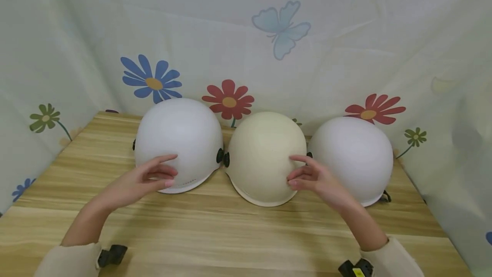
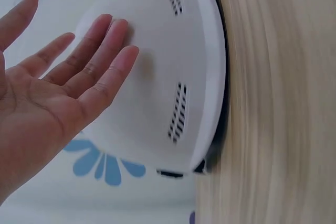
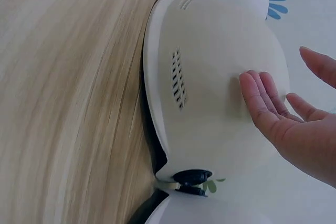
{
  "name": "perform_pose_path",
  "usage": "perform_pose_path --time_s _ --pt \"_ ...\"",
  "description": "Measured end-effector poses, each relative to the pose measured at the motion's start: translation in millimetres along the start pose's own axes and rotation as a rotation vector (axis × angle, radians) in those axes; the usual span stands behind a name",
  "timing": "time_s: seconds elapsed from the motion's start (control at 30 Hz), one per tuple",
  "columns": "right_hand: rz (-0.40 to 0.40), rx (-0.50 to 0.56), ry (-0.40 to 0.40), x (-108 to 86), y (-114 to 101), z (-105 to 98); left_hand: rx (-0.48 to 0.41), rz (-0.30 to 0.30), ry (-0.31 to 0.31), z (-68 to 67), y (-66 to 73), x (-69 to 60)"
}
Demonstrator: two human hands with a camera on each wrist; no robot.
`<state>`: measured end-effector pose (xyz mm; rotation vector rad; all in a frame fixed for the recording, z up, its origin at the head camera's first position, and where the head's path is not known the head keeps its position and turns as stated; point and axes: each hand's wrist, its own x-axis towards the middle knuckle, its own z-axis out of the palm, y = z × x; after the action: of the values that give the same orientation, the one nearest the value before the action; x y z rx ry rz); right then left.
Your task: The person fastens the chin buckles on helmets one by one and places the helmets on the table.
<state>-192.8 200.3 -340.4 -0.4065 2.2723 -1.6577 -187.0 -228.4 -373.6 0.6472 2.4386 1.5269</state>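
Observation:
Three helmets stand in a row on a wooden table, domes up. At the left is a white helmet (image 1: 180,136), in the middle a cream helmet (image 1: 265,153), at the right another white helmet (image 1: 355,157). My left hand (image 1: 153,178) is in front of the left helmet with fingers loosely bent, holding nothing; its fingertips look close to the shell (image 2: 152,72) in the left wrist view. Before the right side of the cream helmet is my right hand (image 1: 313,178), also holding nothing. In the right wrist view its fingers (image 3: 257,98) are near the cream shell (image 3: 210,77); contact is unclear.
The wooden table (image 1: 215,238) extends toward me in front of the helmets. Behind and at the sides hangs a pale curtain (image 1: 215,25) printed with flowers and a butterfly. Black side knobs (image 1: 226,159) of the left and cream helmets nearly meet.

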Motion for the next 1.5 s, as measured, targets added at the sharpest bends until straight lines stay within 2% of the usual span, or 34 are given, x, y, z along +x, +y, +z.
perform_pose_path --time_s 0.3,0.5,0.63,0.87,1.13,1.5 --pt "-0.013 -0.028 -0.057 5.1 -5 23 0.093 -0.026 0.14 -27.0 -17.8 -20.1" --pt "-0.059 0.004 -0.166 12.6 -4 44 0.175 -0.122 0.203 -40.5 -25.4 -27.0" --pt "-0.077 0.027 -0.222 21.8 -1 61 0.149 -0.166 0.196 -46.9 -30.2 -29.8" --pt "-0.08 0.012 -0.242 40.4 1 88 0.12 -0.178 0.153 -48.5 -38.5 -30.8" --pt "-0.039 0.027 -0.23 60.4 2 111 0.074 -0.147 0.11 -45.2 -50.9 -29.1" --pt "0.015 0.095 -0.211 83.7 10 137 0.072 -0.136 0.11 -45.0 -53.0 -30.7"
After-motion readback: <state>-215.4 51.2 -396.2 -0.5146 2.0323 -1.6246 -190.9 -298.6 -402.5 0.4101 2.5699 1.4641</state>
